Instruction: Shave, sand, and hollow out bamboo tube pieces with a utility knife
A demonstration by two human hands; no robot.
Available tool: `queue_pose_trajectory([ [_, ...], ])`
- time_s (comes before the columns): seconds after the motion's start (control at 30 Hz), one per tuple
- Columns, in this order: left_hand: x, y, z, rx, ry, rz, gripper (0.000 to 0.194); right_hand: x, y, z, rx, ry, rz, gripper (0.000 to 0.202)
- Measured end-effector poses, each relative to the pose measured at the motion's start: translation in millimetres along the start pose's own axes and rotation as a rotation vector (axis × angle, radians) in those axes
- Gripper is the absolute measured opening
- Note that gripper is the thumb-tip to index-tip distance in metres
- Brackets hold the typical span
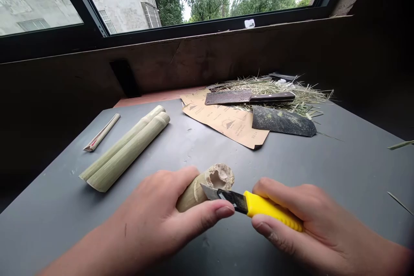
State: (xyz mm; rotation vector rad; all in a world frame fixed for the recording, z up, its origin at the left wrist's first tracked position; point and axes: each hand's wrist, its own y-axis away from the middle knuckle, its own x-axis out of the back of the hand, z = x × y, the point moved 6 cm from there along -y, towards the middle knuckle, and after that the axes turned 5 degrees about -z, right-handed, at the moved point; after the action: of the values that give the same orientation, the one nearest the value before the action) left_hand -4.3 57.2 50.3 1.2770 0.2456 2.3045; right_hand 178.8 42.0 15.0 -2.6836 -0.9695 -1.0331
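Note:
My left hand (pixel 171 215) is wrapped round a pale green bamboo tube (pixel 198 187), its rough end with a hole tilted up and away from me. In my right hand (pixel 297 220) is a yellow utility knife (pixel 268 210) with a black neck. The blade lies against the side of the tube just below its rough end, close to my left thumb. Whether the edge is cutting in, I cannot tell. My left fingers beneath the tube are hidden.
Two split bamboo lengths (pixel 132 148) and a thin bamboo piece (pixel 102 133) lie to the left on the grey table (pixel 323 159). At the back are a cleaver (pixel 229 96), brown sandpaper (pixel 223 123), a dark abrasive sheet (pixel 284 121) and a heap of shavings (pixel 310 92). A window stands beyond.

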Motion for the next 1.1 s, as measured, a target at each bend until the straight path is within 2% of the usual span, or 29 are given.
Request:
queue_pose_trajectory([
  [0.27, -3.1, 1, -4, 0.012, -0.087, 0.042, 0.063, 0, 0, 1, 0.006, 0.037, -0.025, 0.044],
  [0.47, -2.3, -1, -7, -0.002, -0.183, 0.112, 0.066, -1, -3, -1, -0.007, 0.139, 0.045, 0.043],
  [0.6, -4.6, -6, -7, 0.062, -0.276, 0.091, 0.062, -1, -7, 4, -0.07, 0.182, 0.067, 0.039],
  [0.7, -2.5, -8, -6, 0.077, -0.292, 0.094, 0.062, 1, -7, 8, -0.1, 0.103, 0.041, 0.043],
  [0.87, 1.3, -8, -10, 0.134, -0.272, 0.053, 0.061, 15, -3, 11, -0.126, -0.066, 0.112, 0.054],
  [1.1, 1.1, 0, -7, 0.123, -0.13, 0.042, 0.044, 12, -8, 13, -0.166, -0.095, 0.041, 0.056],
])
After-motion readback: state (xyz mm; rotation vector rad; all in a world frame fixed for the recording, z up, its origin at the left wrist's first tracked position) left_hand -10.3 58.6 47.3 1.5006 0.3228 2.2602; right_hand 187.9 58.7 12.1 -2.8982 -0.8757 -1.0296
